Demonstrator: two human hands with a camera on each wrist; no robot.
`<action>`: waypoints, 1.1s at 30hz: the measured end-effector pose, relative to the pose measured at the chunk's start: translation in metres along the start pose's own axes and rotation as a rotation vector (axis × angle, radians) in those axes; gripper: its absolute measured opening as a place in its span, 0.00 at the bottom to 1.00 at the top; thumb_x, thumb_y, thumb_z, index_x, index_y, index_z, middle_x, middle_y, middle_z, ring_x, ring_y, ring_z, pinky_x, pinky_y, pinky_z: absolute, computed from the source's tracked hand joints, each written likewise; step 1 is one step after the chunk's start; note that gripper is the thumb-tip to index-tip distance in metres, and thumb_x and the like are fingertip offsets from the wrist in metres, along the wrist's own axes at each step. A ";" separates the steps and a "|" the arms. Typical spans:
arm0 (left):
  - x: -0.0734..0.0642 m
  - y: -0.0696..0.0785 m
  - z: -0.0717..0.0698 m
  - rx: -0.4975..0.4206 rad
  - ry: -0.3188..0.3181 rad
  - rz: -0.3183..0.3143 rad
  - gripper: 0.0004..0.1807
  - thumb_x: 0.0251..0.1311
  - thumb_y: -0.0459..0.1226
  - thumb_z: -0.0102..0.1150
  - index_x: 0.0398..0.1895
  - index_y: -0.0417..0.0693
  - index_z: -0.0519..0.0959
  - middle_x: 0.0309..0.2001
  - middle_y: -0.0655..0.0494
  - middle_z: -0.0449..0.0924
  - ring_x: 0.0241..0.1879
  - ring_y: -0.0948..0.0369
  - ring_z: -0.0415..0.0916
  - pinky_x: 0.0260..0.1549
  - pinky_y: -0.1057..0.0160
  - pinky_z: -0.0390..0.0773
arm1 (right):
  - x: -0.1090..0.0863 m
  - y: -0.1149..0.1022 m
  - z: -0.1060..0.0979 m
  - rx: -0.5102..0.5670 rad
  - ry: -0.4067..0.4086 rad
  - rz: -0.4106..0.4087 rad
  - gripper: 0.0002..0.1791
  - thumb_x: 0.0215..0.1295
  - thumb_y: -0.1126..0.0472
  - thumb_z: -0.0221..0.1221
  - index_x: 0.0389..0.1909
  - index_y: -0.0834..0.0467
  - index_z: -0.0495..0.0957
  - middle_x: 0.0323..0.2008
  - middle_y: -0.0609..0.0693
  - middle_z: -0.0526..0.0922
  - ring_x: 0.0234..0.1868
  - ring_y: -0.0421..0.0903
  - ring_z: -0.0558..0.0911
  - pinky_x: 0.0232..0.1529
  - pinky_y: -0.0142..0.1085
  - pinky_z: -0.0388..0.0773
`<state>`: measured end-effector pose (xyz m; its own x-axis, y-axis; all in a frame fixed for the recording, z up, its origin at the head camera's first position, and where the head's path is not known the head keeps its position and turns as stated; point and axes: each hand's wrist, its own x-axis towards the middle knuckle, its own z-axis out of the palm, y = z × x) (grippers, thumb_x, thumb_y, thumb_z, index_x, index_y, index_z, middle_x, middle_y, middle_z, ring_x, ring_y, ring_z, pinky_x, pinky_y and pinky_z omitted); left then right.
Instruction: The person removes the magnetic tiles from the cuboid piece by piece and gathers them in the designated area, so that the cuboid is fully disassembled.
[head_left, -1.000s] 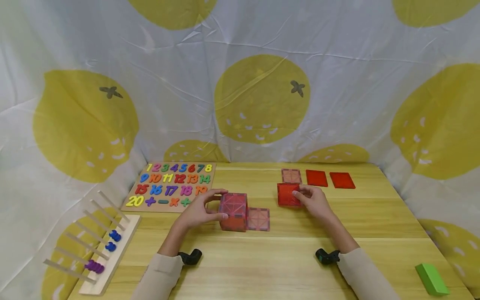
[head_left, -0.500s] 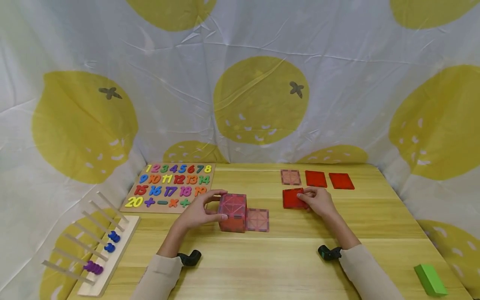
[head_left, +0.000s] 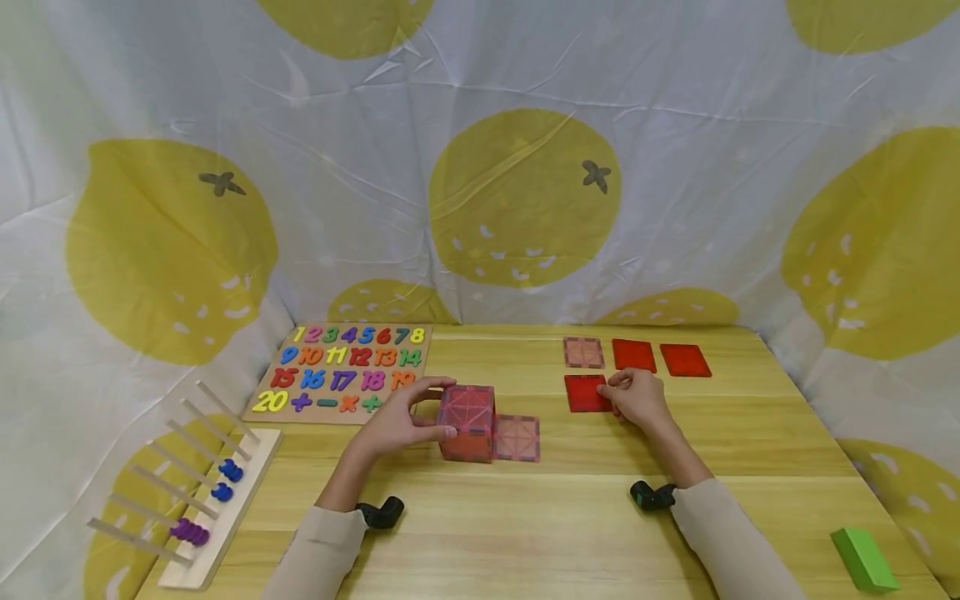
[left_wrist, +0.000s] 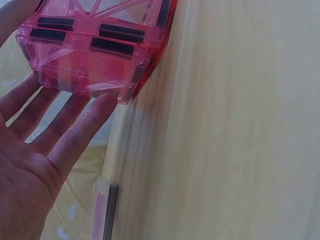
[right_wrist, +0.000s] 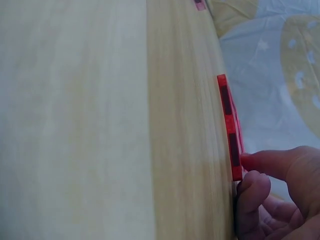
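My left hand (head_left: 399, 421) grips a translucent pink-red cube built of magnetic tiles (head_left: 467, 423), fingers at its far side and thumb at its near left. In the left wrist view the cube (left_wrist: 90, 55) shows dark magnets along its edges, with fingertips against it. A pale pink tile (head_left: 518, 438) lies flat against the cube's right side. Farther right, a red magnetic tile (head_left: 585, 393) lies flat on the table, and my right hand (head_left: 639, 398) pinches its right edge. The right wrist view shows this tile (right_wrist: 230, 127) edge-on, a fingertip on its face.
Behind the right hand lie a pale pink tile (head_left: 582, 352) and two red tiles, one nearer (head_left: 633, 355) and one farther right (head_left: 686, 360). A number board (head_left: 337, 367) is at the back left, a peg counter (head_left: 225, 508) at the left, a green block (head_left: 864, 558) at front right.
The red tile in my right hand has gone from raised and tilted to flat on the table, slightly to the right. My left hand and the cube have stayed in place.
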<state>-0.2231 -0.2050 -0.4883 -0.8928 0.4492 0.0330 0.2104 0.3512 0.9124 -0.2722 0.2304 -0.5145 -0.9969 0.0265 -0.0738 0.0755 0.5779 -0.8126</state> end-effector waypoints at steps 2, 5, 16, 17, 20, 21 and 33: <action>0.001 0.000 0.000 0.009 0.003 0.022 0.43 0.55 0.43 0.78 0.74 0.54 0.68 0.71 0.53 0.70 0.72 0.45 0.68 0.54 0.53 0.86 | 0.000 0.000 -0.001 0.000 0.007 -0.004 0.17 0.68 0.57 0.67 0.46 0.67 0.79 0.19 0.52 0.83 0.15 0.45 0.79 0.20 0.37 0.82; 0.002 0.001 0.001 0.035 0.004 0.083 0.44 0.57 0.42 0.77 0.76 0.54 0.66 0.74 0.52 0.66 0.72 0.44 0.66 0.61 0.45 0.81 | -0.001 -0.001 -0.003 -0.001 0.009 -0.004 0.19 0.69 0.55 0.67 0.47 0.67 0.79 0.20 0.53 0.84 0.16 0.45 0.80 0.21 0.36 0.82; 0.001 0.001 0.002 0.052 0.020 0.134 0.39 0.58 0.42 0.76 0.73 0.58 0.71 0.69 0.55 0.70 0.68 0.48 0.69 0.60 0.49 0.83 | -0.016 -0.012 -0.013 0.021 -0.091 -0.199 0.36 0.68 0.45 0.67 0.70 0.59 0.70 0.54 0.59 0.81 0.54 0.57 0.83 0.45 0.35 0.84; 0.001 0.001 0.002 0.043 0.018 0.128 0.39 0.58 0.41 0.76 0.72 0.59 0.71 0.69 0.55 0.70 0.69 0.48 0.69 0.59 0.50 0.83 | -0.018 -0.013 -0.014 0.019 -0.105 -0.217 0.37 0.68 0.44 0.67 0.70 0.59 0.70 0.56 0.59 0.80 0.54 0.57 0.82 0.46 0.37 0.84; 0.002 0.002 0.003 0.011 0.009 0.108 0.39 0.57 0.41 0.77 0.72 0.58 0.71 0.69 0.55 0.69 0.70 0.48 0.67 0.60 0.51 0.83 | -0.025 -0.016 -0.012 0.017 -0.136 -0.260 0.36 0.67 0.44 0.68 0.70 0.57 0.71 0.59 0.58 0.79 0.55 0.56 0.82 0.50 0.41 0.85; 0.002 0.001 0.004 0.006 0.008 0.107 0.40 0.56 0.41 0.78 0.73 0.56 0.71 0.69 0.55 0.69 0.70 0.48 0.67 0.60 0.51 0.83 | -0.028 -0.017 -0.011 0.015 -0.147 -0.276 0.36 0.67 0.45 0.69 0.70 0.57 0.71 0.61 0.58 0.79 0.55 0.56 0.81 0.51 0.43 0.85; 0.003 0.001 0.005 0.046 0.021 0.115 0.37 0.59 0.42 0.76 0.72 0.60 0.71 0.68 0.54 0.71 0.68 0.48 0.70 0.58 0.48 0.84 | -0.048 -0.036 0.013 -0.016 -0.239 -0.440 0.40 0.60 0.48 0.74 0.69 0.59 0.72 0.62 0.58 0.79 0.57 0.57 0.81 0.54 0.51 0.86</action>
<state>-0.2234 -0.1998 -0.4897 -0.8698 0.4714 0.1454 0.3296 0.3361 0.8823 -0.2268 0.1977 -0.4892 -0.9015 -0.4089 0.1418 -0.3529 0.5050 -0.7877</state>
